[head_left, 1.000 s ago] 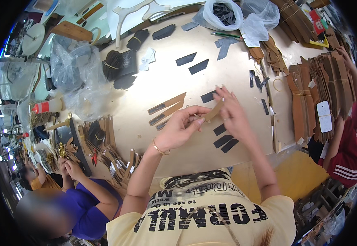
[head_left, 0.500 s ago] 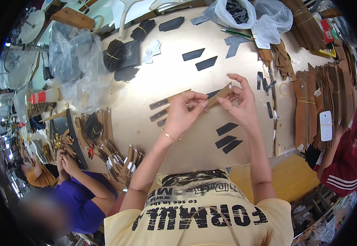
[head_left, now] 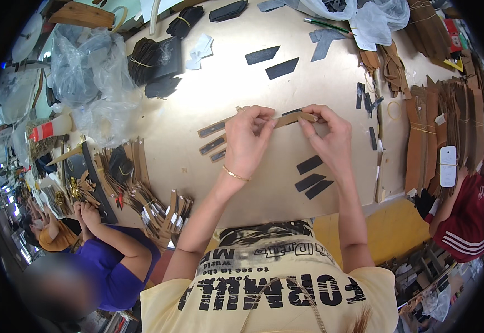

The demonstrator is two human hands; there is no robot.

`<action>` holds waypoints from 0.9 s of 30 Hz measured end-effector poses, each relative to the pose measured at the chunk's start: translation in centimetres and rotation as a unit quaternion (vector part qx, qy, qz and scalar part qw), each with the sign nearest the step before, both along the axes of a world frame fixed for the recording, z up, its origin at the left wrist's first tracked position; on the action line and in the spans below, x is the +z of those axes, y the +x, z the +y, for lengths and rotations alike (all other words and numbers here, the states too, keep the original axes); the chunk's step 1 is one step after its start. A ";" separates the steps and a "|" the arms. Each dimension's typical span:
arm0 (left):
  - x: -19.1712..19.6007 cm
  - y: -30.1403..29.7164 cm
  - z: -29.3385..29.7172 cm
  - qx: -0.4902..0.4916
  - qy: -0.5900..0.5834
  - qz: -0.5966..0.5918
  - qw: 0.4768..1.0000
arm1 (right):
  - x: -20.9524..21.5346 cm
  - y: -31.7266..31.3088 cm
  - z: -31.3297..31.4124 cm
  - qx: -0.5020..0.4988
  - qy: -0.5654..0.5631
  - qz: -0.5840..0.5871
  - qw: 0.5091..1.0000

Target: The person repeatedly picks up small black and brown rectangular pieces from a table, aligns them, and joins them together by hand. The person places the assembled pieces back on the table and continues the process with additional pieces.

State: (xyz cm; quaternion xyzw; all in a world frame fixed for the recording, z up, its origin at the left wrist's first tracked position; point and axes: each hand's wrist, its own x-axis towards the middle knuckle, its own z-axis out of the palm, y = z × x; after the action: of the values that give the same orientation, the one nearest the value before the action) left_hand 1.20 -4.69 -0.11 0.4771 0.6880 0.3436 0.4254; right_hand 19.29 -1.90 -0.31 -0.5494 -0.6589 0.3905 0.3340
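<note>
your left hand (head_left: 248,141) and right hand (head_left: 329,140) meet over the middle of the pale worktable (head_left: 197,100), and between them you pinch one tan strip (head_left: 293,118), a short flat piece, leather or card by the look of it, with a dark piece showing along its top edge. the left thumb and forefinger are closed on its left end, the right fingertips closed on its right end, so both hands are grasping the same strip, raised a little off the table or resting lightly on it; i cannot tell which. judging by the grip, you are in the step of lining up or pressing the dark piece against the tan one, and the next move calls for keeping the two edges flush while you press along the length, then setting it down without letting the layers slip. at 9 o'clock of your left hand lie three more tan strips with dark centres (head_left: 213,143), side by side. at 5 o'clock of the right hand, three black strips (head_left: 312,177) wait near the table's near edge. farther off, at 12 o'clock, two black cut pieces (head_left: 272,61) lie apart. at 3 o'clock stand bundled tan pieces (head_left: 439,127). at 8 o'clock another person's hands (head_left: 86,213) work at a heap of small parts, well apart from yours.
</note>
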 end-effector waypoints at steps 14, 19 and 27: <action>0.2 0.5 0.0 -0.022 0.069 0.054 0.996 | 0.2 -0.1 0.3 0.001 -0.041 0.005 0.999; -0.2 1.0 -0.2 -0.038 0.095 0.094 0.990 | 0.2 -0.1 0.2 0.001 -0.039 -0.008 0.999; -0.5 1.7 -1.0 -0.118 0.165 0.221 0.954 | 0.0 -0.1 0.4 0.000 -0.047 -0.007 0.999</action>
State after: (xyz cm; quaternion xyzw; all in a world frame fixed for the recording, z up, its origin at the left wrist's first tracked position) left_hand 2.95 -5.74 -0.58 0.6826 0.6373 0.2854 0.2156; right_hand 19.19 -1.55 -0.27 -0.5671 -0.6419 0.4178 0.3031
